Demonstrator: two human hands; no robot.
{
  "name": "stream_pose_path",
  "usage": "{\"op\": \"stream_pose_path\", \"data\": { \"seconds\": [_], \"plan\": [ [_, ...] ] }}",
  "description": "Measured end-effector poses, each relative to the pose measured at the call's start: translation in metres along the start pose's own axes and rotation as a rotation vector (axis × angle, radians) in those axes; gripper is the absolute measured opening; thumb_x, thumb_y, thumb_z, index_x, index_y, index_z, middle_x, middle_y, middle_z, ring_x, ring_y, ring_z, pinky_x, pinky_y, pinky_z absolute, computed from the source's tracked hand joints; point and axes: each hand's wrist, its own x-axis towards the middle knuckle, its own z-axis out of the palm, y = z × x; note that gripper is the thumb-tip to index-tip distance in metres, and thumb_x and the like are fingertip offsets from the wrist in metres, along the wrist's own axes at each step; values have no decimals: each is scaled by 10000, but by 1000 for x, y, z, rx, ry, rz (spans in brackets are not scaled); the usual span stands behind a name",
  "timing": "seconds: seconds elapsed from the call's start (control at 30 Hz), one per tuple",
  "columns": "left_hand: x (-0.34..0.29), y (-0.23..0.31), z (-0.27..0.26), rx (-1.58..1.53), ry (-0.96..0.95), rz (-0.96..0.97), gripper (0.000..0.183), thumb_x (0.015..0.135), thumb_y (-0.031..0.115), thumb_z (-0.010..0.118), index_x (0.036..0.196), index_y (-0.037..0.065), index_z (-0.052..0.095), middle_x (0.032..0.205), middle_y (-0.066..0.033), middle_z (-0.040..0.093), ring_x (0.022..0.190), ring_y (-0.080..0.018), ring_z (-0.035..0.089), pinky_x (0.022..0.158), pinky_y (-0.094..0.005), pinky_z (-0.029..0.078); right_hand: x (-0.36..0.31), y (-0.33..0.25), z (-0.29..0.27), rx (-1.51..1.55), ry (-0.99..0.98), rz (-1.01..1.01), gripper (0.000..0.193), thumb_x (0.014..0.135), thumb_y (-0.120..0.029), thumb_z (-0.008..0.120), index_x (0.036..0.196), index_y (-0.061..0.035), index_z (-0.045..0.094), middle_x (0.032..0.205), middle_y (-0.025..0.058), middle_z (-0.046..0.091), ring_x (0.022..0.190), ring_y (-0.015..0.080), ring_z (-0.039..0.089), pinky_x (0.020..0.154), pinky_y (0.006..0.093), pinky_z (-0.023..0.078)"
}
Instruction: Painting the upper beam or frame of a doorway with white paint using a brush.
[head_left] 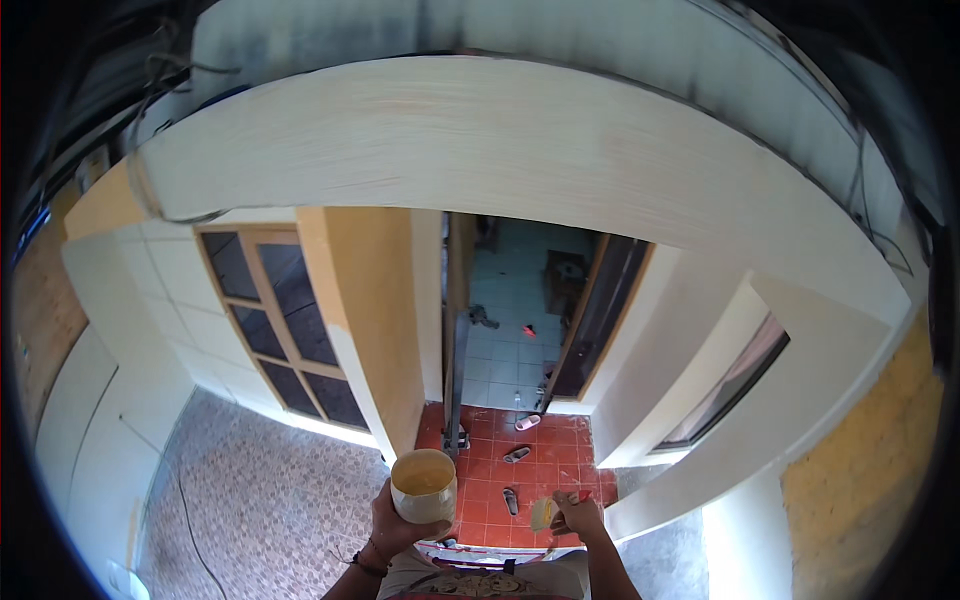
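Low in the view, my left hand [398, 525] is wrapped round a pale round tub [437, 507] with cream-yellow smears inside its rim. A bracelet circles that wrist. To the right of the tub, my right hand [578, 513] grips a paintbrush [541, 514] by its handle. The brush's pale yellowish bristle end points left, and a bit of red shows beside the fingers. Brush and tub are apart. In front of me a broad curved beam [480, 135], painted whitish with faint streaks, spans the view; neither hand touches it.
Far below lie a red tiled floor [480, 485] with several shoes and a patterned floor [260, 470] crossed by a cable [185, 500]. An open doorway [500, 340] stands behind a yellow-sided pillar [375, 300]. Loose wires [150, 130] hang at upper left. A window [285, 320] is left of the pillar.
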Motion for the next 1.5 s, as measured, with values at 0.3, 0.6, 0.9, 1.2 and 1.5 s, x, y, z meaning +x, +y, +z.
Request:
{"op": "stream_pose_path", "data": {
  "seconds": [0.3,0.6,0.9,1.2,1.5],
  "plan": [
    [11,34,51,-78,-137,39,877,505,150,947,1262,61,514,1173,-84,640,1079,-225,630,940,-387,520,-1,42,35,279,-75,-365,231,983,-246,578,1043,-22,578,787,158,666,668,232,702,588,364,617],
    [5,11,52,59,-190,60,894,528,239,959,1267,32,501,1188,-109,646,1077,-204,636,932,-357,523,42,93,68,-165,143,-868,218,772,-38,656,956,-43,538,850,196,646,827,414,640,669,478,511],
    [-6,-3,16,3,-78,10,914,578,230,930,1340,44,461,1229,-100,615,1143,-208,589,981,-378,483,42,123,122,-361,-31,-698,328,851,-356,743,846,-67,588,720,208,644,721,419,654,615,468,503],
    [21,-7,-8,-140,-92,83,956,605,236,921,1397,42,421,1272,-112,587,1167,-211,577,975,-384,480,92,104,113,-573,-145,-885,274,845,-277,738,845,-54,578,766,158,627,709,276,629,643,413,490],
    [30,33,-18,-92,-101,203,961,564,190,919,1381,64,429,1248,-112,586,1152,-235,572,973,-391,477,106,147,119,-758,-214,-987,274,822,-302,741,877,-89,578,775,154,636,706,350,635,619,457,493]
  ]
}}
